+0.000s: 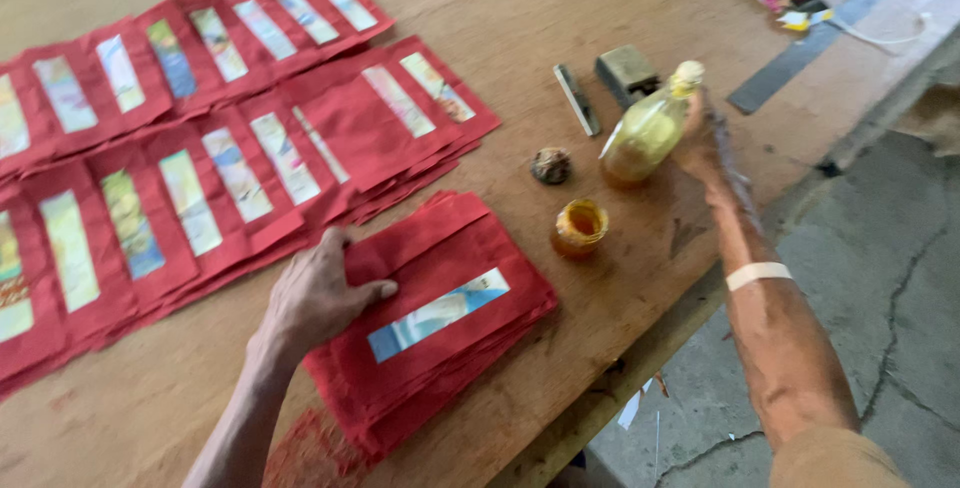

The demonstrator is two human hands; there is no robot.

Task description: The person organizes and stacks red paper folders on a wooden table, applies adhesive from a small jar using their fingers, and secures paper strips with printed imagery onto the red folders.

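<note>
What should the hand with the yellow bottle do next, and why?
Probably tip the clear bottle of yellow liquid, held tilted in the right hand, over the small open orange-stained jar just below it, while the left hand steadies the stack of red paper envelopes.

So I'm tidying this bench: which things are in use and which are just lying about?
In use: left hand on the red stack; right hand holding the bottle; open yellow pot; laid-out red rows.

Lying about: small round lump, metal block, flat strip, white cable.
</note>
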